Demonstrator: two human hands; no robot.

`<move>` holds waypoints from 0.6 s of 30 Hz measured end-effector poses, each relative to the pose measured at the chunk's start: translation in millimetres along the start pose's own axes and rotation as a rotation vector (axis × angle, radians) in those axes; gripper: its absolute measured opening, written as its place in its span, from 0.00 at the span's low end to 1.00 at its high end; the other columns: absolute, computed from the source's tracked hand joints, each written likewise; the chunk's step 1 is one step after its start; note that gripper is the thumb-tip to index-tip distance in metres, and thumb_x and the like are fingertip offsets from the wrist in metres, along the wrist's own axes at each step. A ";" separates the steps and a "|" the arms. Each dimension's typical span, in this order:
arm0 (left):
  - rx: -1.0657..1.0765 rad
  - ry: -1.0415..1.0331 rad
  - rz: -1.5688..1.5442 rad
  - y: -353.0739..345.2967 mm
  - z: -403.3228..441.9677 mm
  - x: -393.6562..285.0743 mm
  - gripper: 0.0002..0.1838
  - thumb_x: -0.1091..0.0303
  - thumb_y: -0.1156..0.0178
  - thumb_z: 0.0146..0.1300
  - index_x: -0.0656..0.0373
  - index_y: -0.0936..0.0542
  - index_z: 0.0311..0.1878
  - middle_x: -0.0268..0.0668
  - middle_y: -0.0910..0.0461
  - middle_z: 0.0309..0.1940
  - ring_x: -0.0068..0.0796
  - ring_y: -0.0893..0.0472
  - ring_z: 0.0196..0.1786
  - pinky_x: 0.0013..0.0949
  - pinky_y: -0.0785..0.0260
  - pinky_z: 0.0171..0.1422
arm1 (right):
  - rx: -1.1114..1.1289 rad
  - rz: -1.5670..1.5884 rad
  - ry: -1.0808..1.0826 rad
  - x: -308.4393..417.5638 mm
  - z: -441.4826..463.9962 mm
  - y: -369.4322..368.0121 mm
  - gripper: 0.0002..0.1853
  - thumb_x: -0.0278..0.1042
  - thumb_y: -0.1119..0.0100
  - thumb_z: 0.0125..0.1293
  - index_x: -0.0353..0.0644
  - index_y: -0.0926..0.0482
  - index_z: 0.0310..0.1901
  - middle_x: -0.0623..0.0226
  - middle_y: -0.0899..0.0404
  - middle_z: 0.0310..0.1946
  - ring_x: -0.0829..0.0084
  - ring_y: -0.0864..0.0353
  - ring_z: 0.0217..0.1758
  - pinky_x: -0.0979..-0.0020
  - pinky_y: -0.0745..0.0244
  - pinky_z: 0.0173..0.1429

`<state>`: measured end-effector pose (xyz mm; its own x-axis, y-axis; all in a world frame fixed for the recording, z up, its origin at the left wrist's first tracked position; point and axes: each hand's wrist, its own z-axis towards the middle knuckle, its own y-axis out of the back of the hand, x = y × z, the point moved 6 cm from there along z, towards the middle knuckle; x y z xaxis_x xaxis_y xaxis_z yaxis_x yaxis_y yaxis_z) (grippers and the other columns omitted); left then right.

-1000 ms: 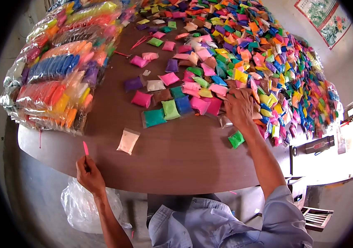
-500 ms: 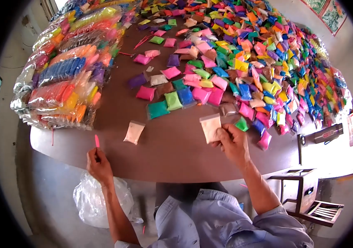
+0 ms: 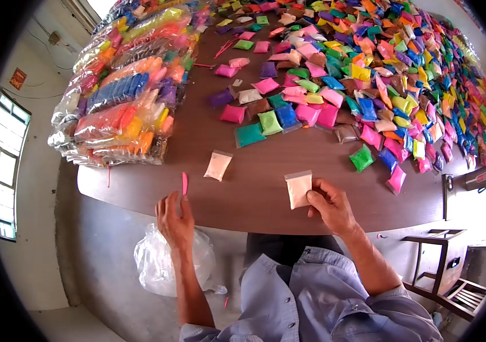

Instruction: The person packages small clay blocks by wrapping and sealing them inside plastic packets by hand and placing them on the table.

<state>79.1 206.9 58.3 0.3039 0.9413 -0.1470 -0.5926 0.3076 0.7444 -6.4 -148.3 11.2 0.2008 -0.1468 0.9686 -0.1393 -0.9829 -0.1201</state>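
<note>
My right hand [image 3: 334, 208] pinches a small clear zip bag of peach-coloured soft material [image 3: 298, 190] by its right edge, just above the table's near side. My left hand [image 3: 175, 222] is at the table's front edge with its fingers apart and nothing gripped. Right by its thumb tip, a slim pink plastic stick [image 3: 185, 183] lies on the table; whether the thumb still touches it I cannot tell. Between the hands and farther in rests another peach bag [image 3: 218, 166]. Beyond it are a teal bag [image 3: 250, 135] and a light green bag [image 3: 269, 123].
A large heap of small coloured bags [image 3: 362, 74] covers the table's back and right. Bigger clear packs of coloured bags [image 3: 112, 119] are stacked at the left. A clear plastic bag [image 3: 166, 265] lies on the floor below, and a wooden chair [image 3: 448, 268] stands at right.
My left hand has opened its fingers and let go of the pink stick, which now lies on the table. The right hand still holds the peach bag. The view has shifted left.
</note>
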 end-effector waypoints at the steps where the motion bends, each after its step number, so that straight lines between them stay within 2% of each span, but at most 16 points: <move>1: 0.003 -0.007 0.011 4.0 -3.0 -10.8 0.10 0.67 0.33 0.69 0.61 0.15 0.49 0.43 0.15 0.40 0.42 0.15 0.39 0.40 0.23 0.45 | 0.004 0.012 -0.001 -0.7 -0.1 -0.9 0.14 0.30 0.47 0.78 0.32 0.21 0.58 0.71 0.18 0.39 0.85 0.24 0.32 0.79 0.23 0.37; 3: 0.140 0.245 -0.308 1.3 -15.3 -35.6 0.10 0.69 0.30 0.66 0.59 0.15 0.48 0.40 0.17 0.36 0.44 0.16 0.40 0.41 0.22 0.46 | 0.015 -0.040 -0.006 -0.6 0.1 -3.2 0.13 0.30 0.46 0.78 0.33 0.20 0.57 0.70 0.17 0.39 0.84 0.23 0.33 0.78 0.22 0.37; 5: 0.223 0.312 -0.678 -9.8 -28.1 -83.9 0.10 0.67 0.29 0.67 0.60 0.15 0.48 0.39 0.18 0.34 0.34 0.16 0.36 0.35 0.23 0.39 | 0.034 -0.027 -0.010 0.1 1.3 -8.9 0.12 0.29 0.45 0.77 0.33 0.20 0.56 0.70 0.17 0.39 0.84 0.22 0.34 0.77 0.22 0.38; 7: 0.345 0.186 -0.747 -11.5 -24.6 -134.4 0.09 0.67 0.30 0.70 0.62 0.16 0.46 0.37 0.18 0.31 0.25 0.17 0.32 0.30 0.25 0.35 | 0.050 -0.014 -0.015 -0.8 2.0 -14.7 0.12 0.28 0.43 0.77 0.33 0.20 0.55 0.70 0.17 0.38 0.83 0.20 0.34 0.77 0.22 0.39; 8: 0.347 0.183 -0.741 -11.8 -22.0 -151.5 0.09 0.67 0.30 0.70 0.62 0.16 0.46 0.37 0.18 0.31 0.25 0.17 0.32 0.30 0.25 0.35 | 0.074 -0.055 0.039 1.3 1.3 -18.9 0.12 0.28 0.43 0.76 0.33 0.20 0.56 0.70 0.16 0.39 0.82 0.19 0.38 0.76 0.21 0.43; 10: 0.528 0.477 -1.185 -27.9 -26.1 -172.7 0.09 0.67 0.31 0.71 0.64 0.17 0.41 0.35 0.20 0.27 0.21 0.21 0.29 0.29 0.29 0.33 | 0.098 -0.026 0.063 5.3 -1.7 -27.1 0.12 0.28 0.41 0.76 0.32 0.20 0.56 0.68 0.15 0.42 0.80 0.17 0.48 0.74 0.20 0.53; 14: 0.491 0.328 -1.031 -39.7 -28.4 -175.6 0.11 0.68 0.32 0.71 0.65 0.20 0.37 0.35 0.23 0.23 0.18 0.27 0.26 0.29 0.33 0.31 | 0.105 0.007 0.159 8.4 1.6 -26.2 0.12 0.30 0.40 0.76 0.32 0.19 0.56 0.68 0.15 0.41 0.81 0.18 0.47 0.74 0.21 0.52; 16: 0.503 0.333 -0.993 -38.9 -27.2 -174.6 0.13 0.68 0.32 0.71 0.65 0.22 0.34 0.35 0.26 0.22 0.19 0.30 0.25 0.30 0.36 0.29 | 0.088 -0.039 0.161 3.7 5.1 -23.6 0.12 0.32 0.38 0.76 0.32 0.19 0.52 0.71 0.18 0.36 0.84 0.21 0.42 0.74 0.22 0.45; 17: 0.514 0.331 -0.990 -38.4 -27.5 -174.7 0.13 0.68 0.32 0.71 0.65 0.22 0.34 0.35 0.26 0.22 0.19 0.30 0.25 0.30 0.36 0.29 | 0.082 -0.032 0.155 5.6 5.8 -21.7 0.12 0.32 0.38 0.76 0.32 0.19 0.52 0.71 0.18 0.36 0.84 0.21 0.42 0.74 0.22 0.45; 18: 0.504 0.316 -0.960 -37.0 -26.6 -174.6 0.13 0.68 0.32 0.71 0.65 0.22 0.34 0.35 0.26 0.22 0.18 0.30 0.26 0.30 0.36 0.29 | 0.074 -0.149 0.161 11.9 6.5 -19.8 0.11 0.33 0.37 0.76 0.33 0.18 0.50 0.72 0.19 0.33 0.84 0.24 0.39 0.74 0.24 0.42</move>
<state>28.0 34.8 39.1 0.2270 0.3606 -0.9047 0.1748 0.8988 0.4021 5.1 -131.3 23.7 0.0553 0.0140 0.9984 -0.0468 -0.9988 0.0166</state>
